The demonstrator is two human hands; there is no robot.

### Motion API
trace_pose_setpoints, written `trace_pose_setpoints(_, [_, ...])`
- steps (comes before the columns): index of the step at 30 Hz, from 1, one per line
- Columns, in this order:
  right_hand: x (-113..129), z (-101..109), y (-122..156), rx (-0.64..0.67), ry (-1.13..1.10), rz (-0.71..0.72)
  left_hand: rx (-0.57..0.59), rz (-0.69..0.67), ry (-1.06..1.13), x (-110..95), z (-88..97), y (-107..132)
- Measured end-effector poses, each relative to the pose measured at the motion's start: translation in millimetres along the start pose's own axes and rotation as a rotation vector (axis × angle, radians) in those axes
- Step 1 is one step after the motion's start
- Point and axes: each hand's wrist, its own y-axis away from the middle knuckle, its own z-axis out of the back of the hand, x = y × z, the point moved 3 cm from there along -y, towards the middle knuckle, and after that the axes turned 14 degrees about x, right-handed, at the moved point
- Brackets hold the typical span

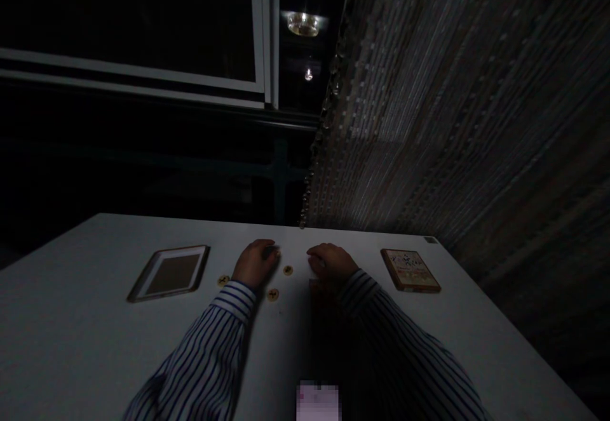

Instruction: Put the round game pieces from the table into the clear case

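My left hand (256, 265) is closed over the white table, with a small pale disc (277, 253), apparently a round game piece, at its fingertips. Next to that hand lie three round wooden game pieces with dark marks: one by the cuff (223, 280), one between my hands (288, 270) and one nearer me (272, 294). My right hand (332, 261) is loosely curled over the table, thumb and forefinger apart, with nothing visible between them. Below its wrist is a dark reddish item (321, 297), partly hidden by the sleeve and shadow.
A shallow open tray or lid (164, 272) lies at the left of the white table (86, 326). A flat printed box (410, 270) is at the right. Beyond the far edge hang a string curtain (391, 122) and a dark window frame (269, 33). The light is dim.
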Motion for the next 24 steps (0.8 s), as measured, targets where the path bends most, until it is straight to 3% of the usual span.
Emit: trace_pose_setpoints(24, [-3.9, -12.3, -21.6, -0.015, -0.025, -0.018, 0.113, -0.016, -0.144, 6.7, -25.8, -8.9])
